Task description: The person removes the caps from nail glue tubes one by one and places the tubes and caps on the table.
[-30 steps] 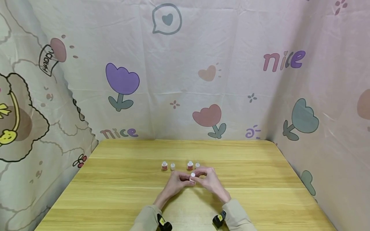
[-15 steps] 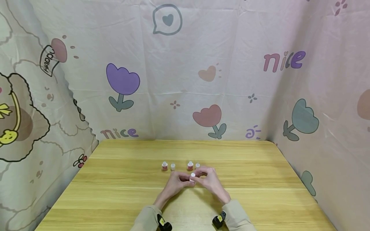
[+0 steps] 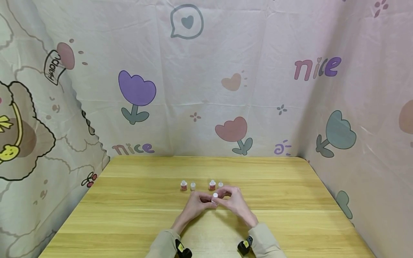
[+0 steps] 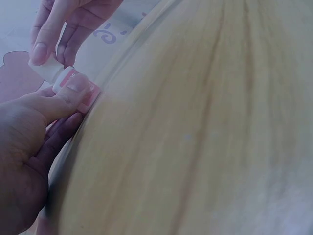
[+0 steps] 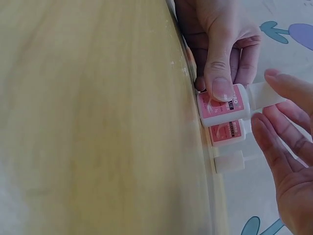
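Note:
Between both hands, low over the table's middle, is a small white bottle (image 5: 215, 111) with a pink label. My left hand (image 3: 195, 205) grips its body, thumb pressed across the label. With thumb and fingers, my right hand (image 3: 235, 204) pinches the white cap (image 4: 47, 70) at the bottle's neck. Just beyond the hands stands another white bottle (image 3: 212, 185) with a red-pink label. Next to it is a loose white cap (image 3: 221, 184), a thin pin rising from it in the right wrist view. Further left stand a similar bottle (image 3: 183, 186) and a second loose cap (image 3: 193, 186).
The wooden table (image 3: 129, 215) extends to both sides of the hands. Behind it and along both sides hangs a pale printed cloth (image 3: 193, 89). Black wrist cameras are strapped at both beige sleeves (image 3: 266, 238).

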The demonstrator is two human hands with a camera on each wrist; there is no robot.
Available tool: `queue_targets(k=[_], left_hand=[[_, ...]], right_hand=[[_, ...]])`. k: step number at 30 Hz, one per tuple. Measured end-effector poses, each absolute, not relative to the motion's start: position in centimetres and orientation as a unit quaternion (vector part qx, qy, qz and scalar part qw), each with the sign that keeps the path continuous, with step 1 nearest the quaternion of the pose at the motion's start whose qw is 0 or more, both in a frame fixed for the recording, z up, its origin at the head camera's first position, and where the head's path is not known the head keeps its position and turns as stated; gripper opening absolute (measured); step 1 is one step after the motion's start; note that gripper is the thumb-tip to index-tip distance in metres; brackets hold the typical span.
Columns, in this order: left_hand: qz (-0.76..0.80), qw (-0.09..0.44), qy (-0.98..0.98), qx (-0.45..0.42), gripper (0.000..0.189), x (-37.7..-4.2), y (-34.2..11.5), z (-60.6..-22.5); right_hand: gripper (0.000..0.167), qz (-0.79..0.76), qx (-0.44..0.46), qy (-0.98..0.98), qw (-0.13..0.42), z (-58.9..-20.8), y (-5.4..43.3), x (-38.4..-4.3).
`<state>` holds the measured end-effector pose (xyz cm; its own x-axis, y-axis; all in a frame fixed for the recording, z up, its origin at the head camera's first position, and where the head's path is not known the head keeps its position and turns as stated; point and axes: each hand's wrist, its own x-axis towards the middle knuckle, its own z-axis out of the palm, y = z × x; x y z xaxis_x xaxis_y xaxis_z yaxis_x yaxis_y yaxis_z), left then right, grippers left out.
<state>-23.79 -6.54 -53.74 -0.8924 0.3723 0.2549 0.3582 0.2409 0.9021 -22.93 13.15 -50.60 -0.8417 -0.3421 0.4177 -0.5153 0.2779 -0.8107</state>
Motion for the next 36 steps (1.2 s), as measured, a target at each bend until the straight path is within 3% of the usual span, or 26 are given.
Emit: queue_targets(k=[9, 18, 36], left_hand=[[0.570, 0.002, 0.788, 0.233, 0.019, -23.8, -6.5, -53.8], [0.570, 0.004, 0.787, 0.237, 0.019, -23.8, -6.5, -53.8], [0.571, 0.004, 0.786, 0.236, 0.019, -23.8, -6.5, -53.7]], right_hand=[[0.009, 0.523, 0.275, -0.800, 0.099, -50.7, 12.9, -22.9], [0.013, 0.529, 0.266, -0.804, 0.063, -50.8, 13.0, -22.9], [0.015, 0.547, 0.258, -0.796, 0.041, -49.6, 13.0, -22.3]])
